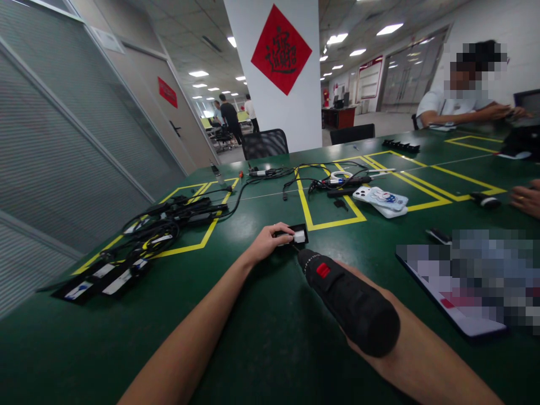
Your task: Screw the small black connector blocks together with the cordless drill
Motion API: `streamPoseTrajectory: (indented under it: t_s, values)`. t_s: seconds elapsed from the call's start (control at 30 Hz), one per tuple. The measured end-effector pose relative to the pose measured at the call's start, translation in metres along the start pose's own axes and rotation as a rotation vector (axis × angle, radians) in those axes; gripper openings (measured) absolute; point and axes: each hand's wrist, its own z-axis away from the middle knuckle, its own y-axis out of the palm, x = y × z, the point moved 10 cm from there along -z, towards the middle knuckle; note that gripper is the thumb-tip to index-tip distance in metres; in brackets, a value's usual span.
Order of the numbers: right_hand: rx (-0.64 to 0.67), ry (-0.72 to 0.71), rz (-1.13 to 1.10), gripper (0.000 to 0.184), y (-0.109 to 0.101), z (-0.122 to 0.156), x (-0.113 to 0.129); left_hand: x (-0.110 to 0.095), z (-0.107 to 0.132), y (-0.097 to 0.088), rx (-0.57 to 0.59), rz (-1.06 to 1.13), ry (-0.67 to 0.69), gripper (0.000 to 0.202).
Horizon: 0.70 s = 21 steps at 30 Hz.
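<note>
Black drill (346, 299) sits gripped in the right hand (373, 285); the left hand (270, 241) holds a black tray (306, 233).

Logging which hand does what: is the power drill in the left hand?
No, the right hand grips the power drill, while the left hand is at the small black tray.

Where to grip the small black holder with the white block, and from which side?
Probably by its left end, from the left, where the left hand is: the black holder lies low on the table, and the drill points in from the near right, crowding that side.
</note>
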Motion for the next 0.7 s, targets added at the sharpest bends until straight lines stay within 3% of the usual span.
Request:
streamPoseTrajectory:
  t_s: [0.5,0.7]
  values:
    - [-0.022,-0.020,0.024,0.071,-0.0024,-0.0005,0.0031,0.0026,-0.0003,0.0000,0.005,-0.007,-0.009,0.030]
    - [-0.086,-0.040,0.020,0.067,-0.0080,-0.0013,0.0047,0.0059,-0.0014,-0.0004,-0.012,-0.011,0.010,0.029]
